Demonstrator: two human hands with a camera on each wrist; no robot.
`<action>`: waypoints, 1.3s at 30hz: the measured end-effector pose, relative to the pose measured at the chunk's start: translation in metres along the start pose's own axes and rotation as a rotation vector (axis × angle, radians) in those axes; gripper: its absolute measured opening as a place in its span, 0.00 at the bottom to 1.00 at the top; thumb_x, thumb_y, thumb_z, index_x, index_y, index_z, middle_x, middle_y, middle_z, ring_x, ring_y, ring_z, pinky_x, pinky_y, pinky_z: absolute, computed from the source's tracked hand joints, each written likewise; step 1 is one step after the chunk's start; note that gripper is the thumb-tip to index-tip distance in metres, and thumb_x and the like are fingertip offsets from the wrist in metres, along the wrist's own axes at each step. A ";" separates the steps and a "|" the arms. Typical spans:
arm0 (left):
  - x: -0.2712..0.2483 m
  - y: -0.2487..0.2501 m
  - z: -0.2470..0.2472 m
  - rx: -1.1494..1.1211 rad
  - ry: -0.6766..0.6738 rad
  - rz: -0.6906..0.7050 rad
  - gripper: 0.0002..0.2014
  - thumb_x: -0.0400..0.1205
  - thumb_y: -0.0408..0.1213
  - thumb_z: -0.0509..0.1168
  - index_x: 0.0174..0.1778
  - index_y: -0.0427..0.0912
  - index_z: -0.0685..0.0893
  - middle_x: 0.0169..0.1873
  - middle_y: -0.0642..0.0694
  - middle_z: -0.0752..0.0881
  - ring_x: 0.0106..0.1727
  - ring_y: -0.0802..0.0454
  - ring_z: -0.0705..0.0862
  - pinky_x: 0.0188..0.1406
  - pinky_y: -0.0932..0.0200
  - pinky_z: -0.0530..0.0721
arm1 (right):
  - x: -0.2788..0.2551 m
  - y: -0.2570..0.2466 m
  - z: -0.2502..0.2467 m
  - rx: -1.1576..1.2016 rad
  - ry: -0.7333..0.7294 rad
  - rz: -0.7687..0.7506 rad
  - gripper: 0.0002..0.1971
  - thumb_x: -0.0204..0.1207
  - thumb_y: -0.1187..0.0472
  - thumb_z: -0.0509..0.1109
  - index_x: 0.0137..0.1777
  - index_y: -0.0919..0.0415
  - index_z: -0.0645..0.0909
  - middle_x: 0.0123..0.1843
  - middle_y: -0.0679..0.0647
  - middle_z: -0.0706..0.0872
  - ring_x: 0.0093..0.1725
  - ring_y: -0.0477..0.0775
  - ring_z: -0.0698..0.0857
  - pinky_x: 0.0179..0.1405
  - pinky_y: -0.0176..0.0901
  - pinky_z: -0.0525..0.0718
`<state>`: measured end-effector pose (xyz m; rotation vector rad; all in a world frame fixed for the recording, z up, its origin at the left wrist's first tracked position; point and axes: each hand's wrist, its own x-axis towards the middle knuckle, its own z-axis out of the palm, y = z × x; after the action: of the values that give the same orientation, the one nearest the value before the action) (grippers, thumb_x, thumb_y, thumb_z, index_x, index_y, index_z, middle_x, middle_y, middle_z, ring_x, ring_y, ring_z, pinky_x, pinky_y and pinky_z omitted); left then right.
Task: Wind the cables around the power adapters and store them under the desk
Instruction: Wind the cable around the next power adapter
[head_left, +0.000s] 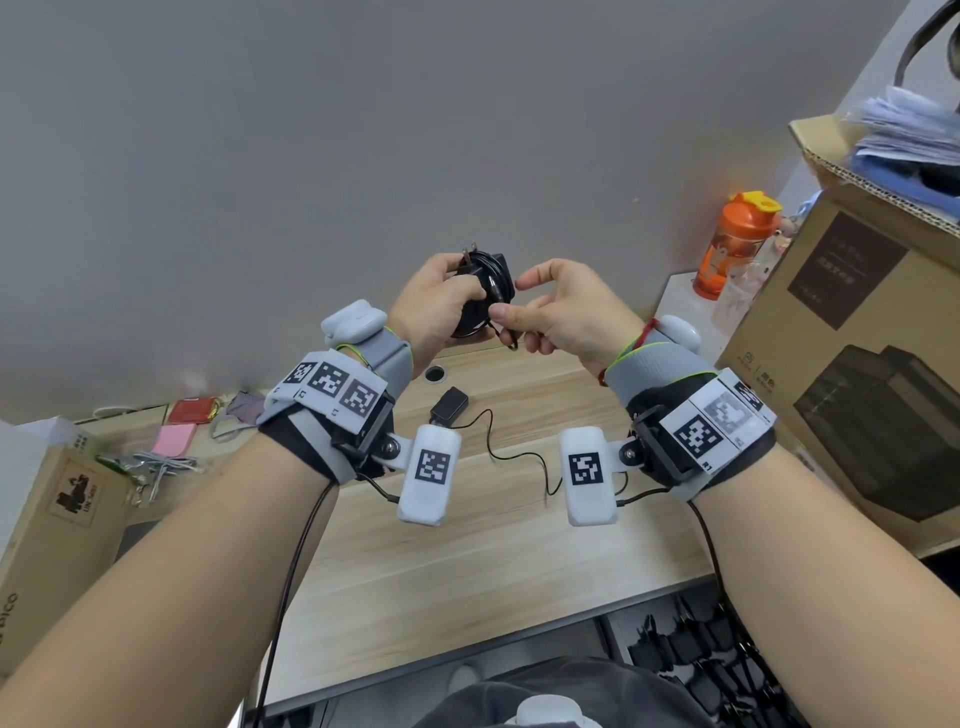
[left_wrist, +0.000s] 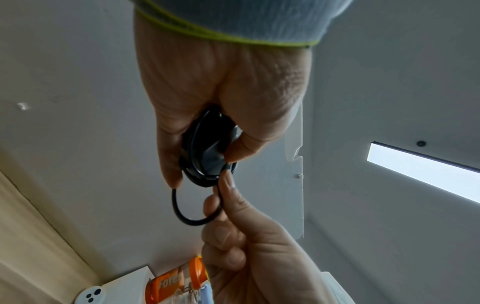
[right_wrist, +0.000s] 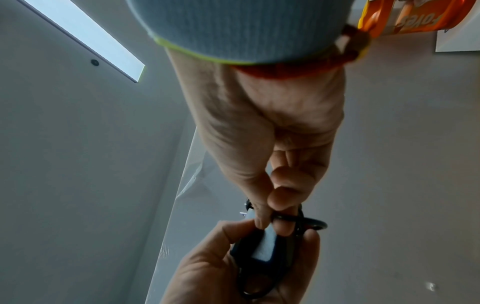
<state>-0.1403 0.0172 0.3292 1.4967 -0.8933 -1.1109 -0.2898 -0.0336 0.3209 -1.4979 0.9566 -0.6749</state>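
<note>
While left hand (head_left: 434, 306) grips boxy black adapter (head_left: 480, 291); right hand (head_left: 563, 312) pinches thin glossy cable (left_wrist: 197, 221).

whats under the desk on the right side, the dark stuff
Below the front edge of the desk, a heap of black adapters with cables shows at lower right. The desktop and the person's right arm cover the rest, so its extent and any container are hidden.

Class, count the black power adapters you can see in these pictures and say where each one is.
2. One black power adapter, cable wound round it, is gripped in the left hand; another black adapter lies on the wooden desk, cable loose. Others may be hidden.
</note>
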 end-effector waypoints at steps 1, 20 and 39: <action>-0.001 0.000 0.000 0.015 0.002 0.012 0.18 0.81 0.27 0.59 0.68 0.40 0.75 0.61 0.33 0.84 0.48 0.39 0.85 0.52 0.40 0.90 | 0.000 0.000 0.001 -0.005 0.007 0.003 0.21 0.74 0.63 0.79 0.59 0.64 0.70 0.29 0.58 0.87 0.20 0.48 0.78 0.19 0.36 0.72; -0.019 0.009 0.006 0.247 -0.065 0.125 0.29 0.73 0.38 0.63 0.74 0.39 0.73 0.57 0.39 0.84 0.61 0.37 0.86 0.58 0.36 0.87 | 0.005 0.006 0.006 -0.257 0.390 -0.266 0.08 0.63 0.55 0.81 0.39 0.53 0.85 0.32 0.44 0.87 0.29 0.42 0.82 0.39 0.39 0.85; -0.006 -0.004 0.000 0.160 -0.059 0.113 0.14 0.88 0.38 0.61 0.64 0.35 0.83 0.50 0.36 0.86 0.48 0.46 0.88 0.52 0.42 0.90 | 0.009 0.006 0.002 -0.330 0.332 -0.404 0.08 0.73 0.53 0.76 0.50 0.50 0.86 0.32 0.46 0.85 0.29 0.42 0.79 0.39 0.40 0.84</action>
<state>-0.1425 0.0236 0.3260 1.5286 -1.1157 -1.0256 -0.2850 -0.0400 0.3143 -1.9384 1.0609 -1.1244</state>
